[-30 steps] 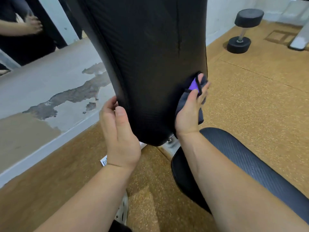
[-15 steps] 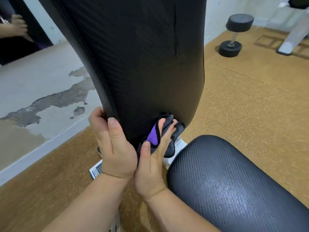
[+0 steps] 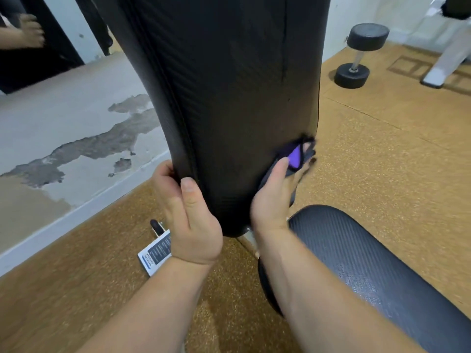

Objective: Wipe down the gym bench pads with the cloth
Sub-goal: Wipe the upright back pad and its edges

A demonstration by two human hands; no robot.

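The black textured back pad (image 3: 229, 98) of the bench stands steeply upright in the middle of the head view. My left hand (image 3: 188, 220) grips its lower left edge, thumb on the front face. My right hand (image 3: 275, 197) presses a dark cloth with a purple patch (image 3: 295, 156) against the pad's lower right edge; the cloth is blurred by motion. The black seat pad (image 3: 369, 271) lies flat at the lower right, under my right forearm, with a wet sheen on its surface.
A black dumbbell (image 3: 359, 54) stands on the cork-coloured floor at the upper right, beside a white frame leg (image 3: 443, 70). A wall with peeling paint (image 3: 76, 138) and a mirror runs along the left. A white label (image 3: 155, 253) shows on the bench frame below the pad.
My right hand with the cloth has swept from the pad's bottom middle back up to its lower right edge. My left hand stays gripping the left edge.
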